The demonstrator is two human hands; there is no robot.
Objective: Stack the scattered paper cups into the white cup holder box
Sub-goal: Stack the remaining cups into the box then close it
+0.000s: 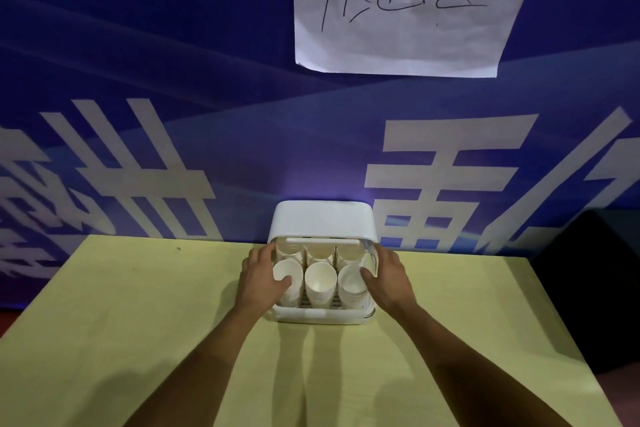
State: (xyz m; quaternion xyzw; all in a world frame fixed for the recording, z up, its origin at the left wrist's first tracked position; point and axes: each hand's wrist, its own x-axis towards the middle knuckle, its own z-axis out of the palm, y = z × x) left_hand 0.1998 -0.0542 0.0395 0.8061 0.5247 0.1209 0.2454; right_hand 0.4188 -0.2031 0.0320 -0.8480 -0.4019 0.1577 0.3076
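**A:** Since the head view is the only one to go on, where does the white cup holder box (318, 316) stand?

**B:** Dead ahead at twelve o'clock, at the far edge of the yellow-green table (138, 305), with its back against the blue banner (173, 80). Its lid (322, 220) is tipped up and back, so the inside shows.

**A:** And the paper cups (320, 279)?

**B:** They are inside the box, in six stacks, two rows of three. The back row (320, 253) sits just under the lid's edge (a white bar (322, 240) crosses the opening above it).

**A:** What are the hands doing?

**B:** The left hand (261, 279) is at the box's nine o'clock side. Its fingers are curled along the outside of the wall, and its thumb is hooked over onto the rim of the front left stack (282, 270), so it grips that side. The right hand (389, 279) mirrors it at three o'clock, with fingers outside the clear side wall and the thumb on the rim of the front right stack (349, 288).

**A:** Anything else in view?

**B:** A white paper sign (405, 3) with handwritten characters hangs on the banner, high up at about one o'clock. A dark shape (595, 288) stands beyond the table at three o'clock, and I cannot tell what it is.
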